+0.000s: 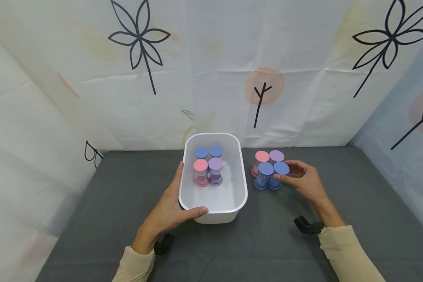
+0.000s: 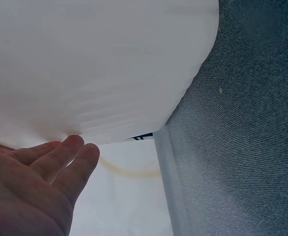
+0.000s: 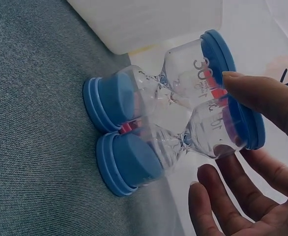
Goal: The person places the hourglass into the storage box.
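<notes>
A white plastic bin (image 1: 215, 199) holds several sand timers: two with blue caps behind, a pink one (image 1: 200, 166) and a purple one (image 1: 216, 164) in front. My left hand (image 1: 170, 207) rests on its near left corner, thumb over the near rim; in the left wrist view straight fingers (image 2: 68, 155) touch the outer wall. Right of the bin stand a pink timer (image 1: 262, 156), a purple one (image 1: 276, 155) and two blue ones. My right hand (image 1: 304, 180) pinches the right blue sand timer (image 1: 281, 168) near its top, beside the left blue timer (image 1: 266, 169); both stand upright.
A dark grey cloth (image 1: 268, 243) covers the table. Behind it and at the sides hang pale fabric sheets (image 1: 215, 90) printed with plants. Black wrist straps show at both wrists.
</notes>
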Available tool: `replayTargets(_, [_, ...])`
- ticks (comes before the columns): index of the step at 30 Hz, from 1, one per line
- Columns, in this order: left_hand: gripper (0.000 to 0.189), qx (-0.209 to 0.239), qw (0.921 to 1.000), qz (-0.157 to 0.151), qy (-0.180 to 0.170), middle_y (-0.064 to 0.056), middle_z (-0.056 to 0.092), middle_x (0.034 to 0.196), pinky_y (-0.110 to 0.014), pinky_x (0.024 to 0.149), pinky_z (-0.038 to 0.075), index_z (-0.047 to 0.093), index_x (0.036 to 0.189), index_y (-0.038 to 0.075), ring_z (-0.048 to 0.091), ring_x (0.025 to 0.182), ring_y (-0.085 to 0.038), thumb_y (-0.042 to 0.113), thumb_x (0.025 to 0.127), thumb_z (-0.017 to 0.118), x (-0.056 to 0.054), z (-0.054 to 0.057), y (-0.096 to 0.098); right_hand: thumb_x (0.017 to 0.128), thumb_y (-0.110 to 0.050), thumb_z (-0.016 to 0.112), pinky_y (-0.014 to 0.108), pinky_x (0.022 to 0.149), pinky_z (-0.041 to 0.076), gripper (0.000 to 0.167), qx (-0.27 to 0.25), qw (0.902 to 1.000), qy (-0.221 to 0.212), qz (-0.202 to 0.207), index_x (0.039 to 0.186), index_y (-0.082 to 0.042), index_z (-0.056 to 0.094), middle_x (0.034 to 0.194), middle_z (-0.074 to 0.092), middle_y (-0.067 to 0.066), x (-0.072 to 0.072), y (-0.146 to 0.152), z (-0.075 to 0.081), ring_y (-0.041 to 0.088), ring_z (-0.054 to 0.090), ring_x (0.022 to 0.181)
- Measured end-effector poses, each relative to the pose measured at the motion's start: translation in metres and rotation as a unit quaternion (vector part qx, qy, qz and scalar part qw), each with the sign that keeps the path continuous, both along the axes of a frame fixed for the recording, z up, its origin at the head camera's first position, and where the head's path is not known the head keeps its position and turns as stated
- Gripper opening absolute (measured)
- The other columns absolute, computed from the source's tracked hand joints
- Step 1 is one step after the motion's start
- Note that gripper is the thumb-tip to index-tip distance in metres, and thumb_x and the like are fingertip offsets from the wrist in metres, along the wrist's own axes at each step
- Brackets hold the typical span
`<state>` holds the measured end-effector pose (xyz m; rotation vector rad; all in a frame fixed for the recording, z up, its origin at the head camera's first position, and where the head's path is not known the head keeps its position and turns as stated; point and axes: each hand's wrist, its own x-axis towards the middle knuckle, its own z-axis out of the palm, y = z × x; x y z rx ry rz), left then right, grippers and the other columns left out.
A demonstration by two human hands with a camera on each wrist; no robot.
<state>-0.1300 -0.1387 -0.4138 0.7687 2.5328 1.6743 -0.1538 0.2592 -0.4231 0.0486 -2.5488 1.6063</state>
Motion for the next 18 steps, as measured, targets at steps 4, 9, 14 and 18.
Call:
replayTargets(4, [0.129,0.001,1.0,-0.001,-0.001,-0.001,0.038,0.158,-0.058,0.1,0.044,0.003,0.164,0.028,0.057,0.122,-0.016,0.036,0.072,0.093,0.0,0.0,0.0,0.087,-0.022,0.083,0.016,0.082,0.049,0.055,0.003,1.0,0.0,-0.005,0.132,0.001,0.062,0.121,0.062,0.014,0.001,0.001,0.002,0.008,0.059,0.101])
replayTargets(9, [0.129,0.007,1.0,-0.002,-0.004,-0.001,0.035,0.159,-0.059,0.101,0.044,0.002,0.163,0.034,0.057,0.122,-0.018,0.035,0.072,0.093,0.0,0.0,0.0,0.087,-0.025,0.084,0.02,0.079,0.051,0.056,0.011,0.9999,-0.003,-0.009,0.132,0.0,0.061,0.119,0.063,0.008,0.004,0.005,0.016,0.01,0.061,0.1])
replayTargets(14, [0.13,0.004,1.0,-0.002,-0.002,0.0,0.034,0.161,-0.058,0.101,0.044,0.002,0.164,0.031,0.057,0.123,-0.016,0.036,0.072,0.093,0.0,0.0,0.0,0.086,-0.023,0.084,0.021,0.076,0.054,0.054,0.018,0.9998,0.009,0.0,0.13,-0.001,0.062,0.115,0.063,0.004,0.008,0.005,0.037,0.013,0.066,0.095])
replayTargets(18, [0.131,0.001,1.0,0.0,-0.004,0.001,0.033,0.161,-0.057,0.102,0.044,0.001,0.164,0.027,0.056,0.123,-0.014,0.037,0.072,0.093,-0.001,-0.001,0.0,0.086,-0.02,0.084,0.021,0.076,0.054,0.052,0.026,0.9993,0.027,0.01,0.129,-0.001,0.063,0.114,0.064,0.002,0.01,0.002,0.054,0.012,0.065,0.096])
